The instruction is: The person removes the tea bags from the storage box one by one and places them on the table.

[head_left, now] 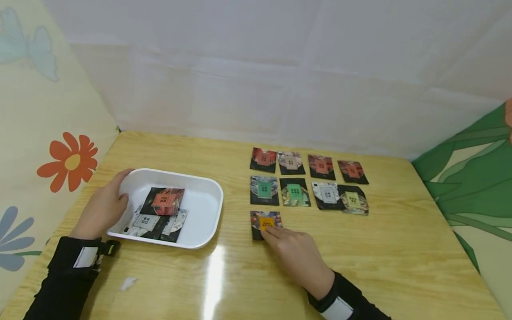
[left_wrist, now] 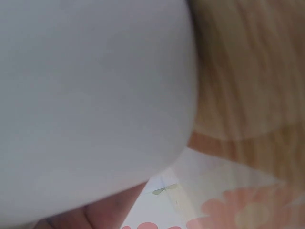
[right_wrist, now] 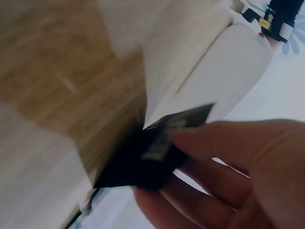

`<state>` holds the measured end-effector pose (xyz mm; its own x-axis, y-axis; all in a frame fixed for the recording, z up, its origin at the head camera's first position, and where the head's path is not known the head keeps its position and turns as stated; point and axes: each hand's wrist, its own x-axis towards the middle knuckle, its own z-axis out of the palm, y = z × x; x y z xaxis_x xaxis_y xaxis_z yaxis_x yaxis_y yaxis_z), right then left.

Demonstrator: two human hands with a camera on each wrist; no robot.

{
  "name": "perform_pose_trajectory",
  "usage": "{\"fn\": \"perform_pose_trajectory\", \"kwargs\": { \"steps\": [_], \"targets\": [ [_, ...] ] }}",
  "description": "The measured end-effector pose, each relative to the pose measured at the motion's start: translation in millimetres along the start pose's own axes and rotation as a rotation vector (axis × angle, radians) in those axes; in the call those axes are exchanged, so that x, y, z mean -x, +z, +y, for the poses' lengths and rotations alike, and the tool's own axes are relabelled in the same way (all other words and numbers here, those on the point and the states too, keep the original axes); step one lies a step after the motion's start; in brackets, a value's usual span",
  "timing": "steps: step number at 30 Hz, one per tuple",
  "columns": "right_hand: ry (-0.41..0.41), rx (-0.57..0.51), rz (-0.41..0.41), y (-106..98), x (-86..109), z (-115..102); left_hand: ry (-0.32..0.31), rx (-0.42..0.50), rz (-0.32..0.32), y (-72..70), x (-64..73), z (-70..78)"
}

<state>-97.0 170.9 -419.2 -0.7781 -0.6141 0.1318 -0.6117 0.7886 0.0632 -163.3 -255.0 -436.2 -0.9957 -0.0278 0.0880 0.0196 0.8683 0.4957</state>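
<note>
A white plastic tray (head_left: 204,209) stands on the left of the table, with several small printed packets (head_left: 163,202) overlapping inside it. My left hand (head_left: 102,206) grips the tray's left rim, its thumb over the edge. In the left wrist view the tray's outer wall (left_wrist: 95,105) fills most of the picture, and some fingers (left_wrist: 112,207) show below it. Near the table's middle, my right hand (head_left: 296,255) holds a black packet with an orange label (head_left: 266,221). The right wrist view shows this packet (right_wrist: 157,148) tilted and slightly blurred, pinched between thumb and fingers.
Two rows of packets lie face up beyond the right hand: a back row with red and pale labels (head_left: 321,166) and a nearer row with green, grey and yellow ones (head_left: 295,192). A white scrap (head_left: 128,283) lies front left. A white sheet (head_left: 256,89) hangs behind the table.
</note>
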Motion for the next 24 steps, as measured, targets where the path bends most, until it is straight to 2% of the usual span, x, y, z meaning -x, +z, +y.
{"fn": "perform_pose_trajectory", "kwargs": {
  "steps": [4,11,15,19,24],
  "targets": [
    [0.038,-0.037,-0.075,3.8,-2.2,3.8,0.003,0.001,0.000,-1.4,-0.1,0.9],
    [0.029,0.023,-0.109,8.1,-4.4,4.9,0.001,0.002,0.000,-1.5,0.5,1.8],
    [0.022,0.023,-0.082,6.3,-8.5,2.9,-0.004,0.009,0.006,-0.9,0.3,1.5],
    [0.013,-0.065,-0.016,-2.6,-18.3,-4.4,0.001,0.017,0.011,-0.9,-0.9,1.9],
    [-0.079,-0.171,0.058,-21.5,-38.1,-23.5,-0.007,0.011,0.000,-1.2,-1.4,2.8]
  ]
}}
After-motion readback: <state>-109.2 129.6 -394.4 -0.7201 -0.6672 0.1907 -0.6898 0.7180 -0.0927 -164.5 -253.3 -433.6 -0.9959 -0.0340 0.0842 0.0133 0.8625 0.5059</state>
